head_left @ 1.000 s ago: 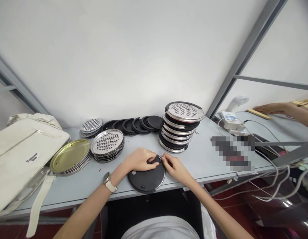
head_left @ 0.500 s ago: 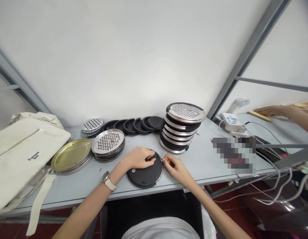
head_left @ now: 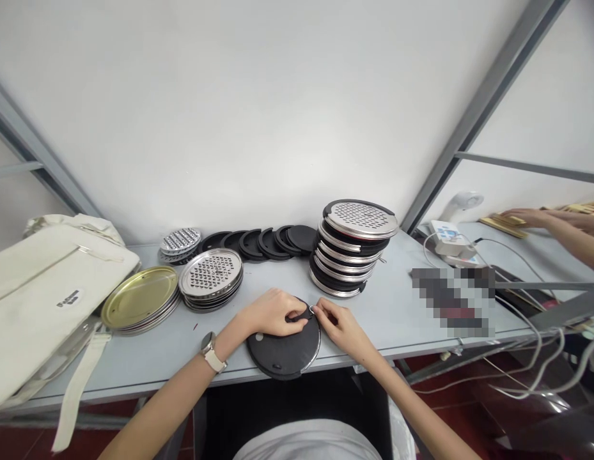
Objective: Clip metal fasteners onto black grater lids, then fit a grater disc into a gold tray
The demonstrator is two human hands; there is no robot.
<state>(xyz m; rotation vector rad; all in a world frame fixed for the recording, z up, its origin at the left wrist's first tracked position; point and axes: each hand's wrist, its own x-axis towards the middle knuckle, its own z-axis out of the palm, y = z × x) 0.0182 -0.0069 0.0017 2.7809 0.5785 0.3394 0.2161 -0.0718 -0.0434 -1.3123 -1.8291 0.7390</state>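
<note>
A round black disc (head_left: 283, 351) with a thin metal edge lies at the table's front edge. My left hand (head_left: 275, 312), with a watch on the wrist, is closed on the disc's upper part, thumb and fingers curled over it. Beside the disc's upper right edge, my right hand (head_left: 336, 321) pinches a small metal ring (head_left: 311, 310). Behind stands a tall stack of metal and black discs (head_left: 359, 220). Several black discs (head_left: 251, 244) lie overlapped along the wall, and perforated grater plates (head_left: 213, 271) are piled to the left.
Gold-coloured round plates (head_left: 140, 297) and a white bag (head_left: 52, 306) are at the left. Right of the stack are a blurred-out item (head_left: 453, 303), a white box (head_left: 450, 236) and cables. Another person's hands (head_left: 527, 217) touch wooden pieces at the far right.
The black disc and my left hand have shifted slightly toward the table's front edge and right. The other person's hands have moved over the wooden pieces.
</note>
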